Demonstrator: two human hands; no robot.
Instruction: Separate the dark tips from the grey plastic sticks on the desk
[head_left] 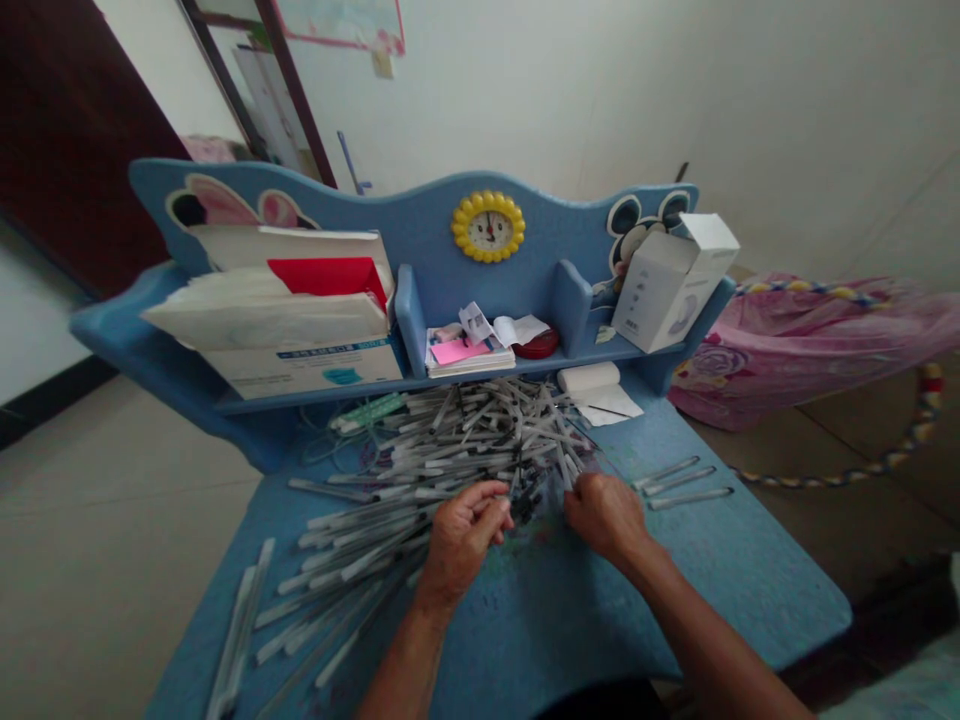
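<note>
My left hand [466, 530] is just above the desk at the near edge of a large pile of translucent pen barrels [427, 465]. Its thumb and fingers are pinched together, and whatever is between them is too small to name. Curled closed, my right hand [606, 512] is at the pile's right side. A pale pen barrel [564, 468] reaches its fingertips; the fingers hide whether they grip it. Small black pen parts [529, 492] lie between the two hands. Three pens with dark ends [679, 482] lie side by side to the right of my right hand.
The blue desk [757, 560] has a raised shelf along its back, with a box of papers [330, 365], a stack of booklets [469, 360] and a white carton [667, 285]. A paper pad [600, 392] lies below the shelf. Several long barrels [244, 630] lie near the left edge.
</note>
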